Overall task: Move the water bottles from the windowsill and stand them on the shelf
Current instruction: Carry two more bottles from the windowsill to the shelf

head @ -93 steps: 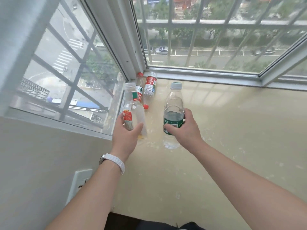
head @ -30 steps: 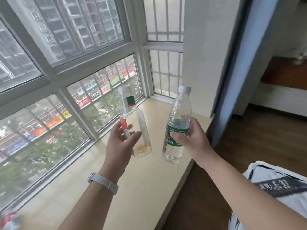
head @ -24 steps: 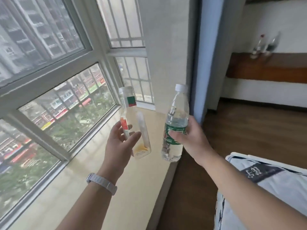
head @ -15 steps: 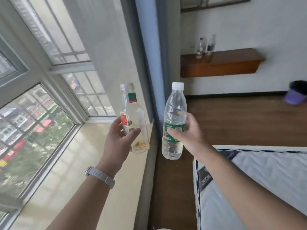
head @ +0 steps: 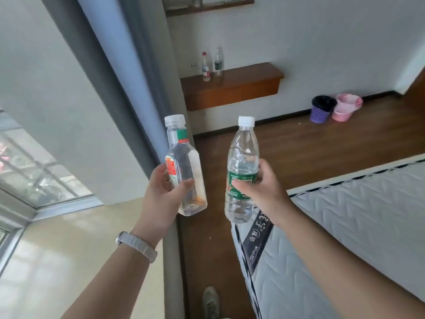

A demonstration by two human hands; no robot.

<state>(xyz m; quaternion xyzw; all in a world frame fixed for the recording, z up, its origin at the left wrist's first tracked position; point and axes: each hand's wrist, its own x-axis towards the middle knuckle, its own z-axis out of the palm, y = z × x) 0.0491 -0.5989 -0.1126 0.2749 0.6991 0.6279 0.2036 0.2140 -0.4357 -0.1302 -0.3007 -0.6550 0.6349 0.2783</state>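
From the head camera, four water bottles show in all: two carried and two standing on a shelf.

The left hand (head: 164,195) curls its fingers and thumb round a squarish clear plastic bottle with a clear cap and a red and green label (head: 184,171), holding it upright in the air above the edge of the beige windowsill (head: 69,249). A pale wristband (head: 137,246) sits on that wrist.

The right hand (head: 261,191) wraps round the green label of a round clear plastic bottle with a white cap (head: 242,166), also upright and off any support, partly filled with water. The two carried bottles are side by side, apart.

Across the room, a brown wooden wall shelf (head: 239,86) bears two upright bottles near its left end, close together: a red-capped clear bottle (head: 205,66) and a clear bottle with a dark label (head: 218,62).

On the brown wooden floor (head: 322,143) by the far wall stand one purple basket with a black liner (head: 321,109) and pink plastic basins (head: 347,107). A grey quilted mattress (head: 356,226) lies on the right, a grey curtain (head: 128,65) hangs at left, and one shoe (head: 210,302) shows below.
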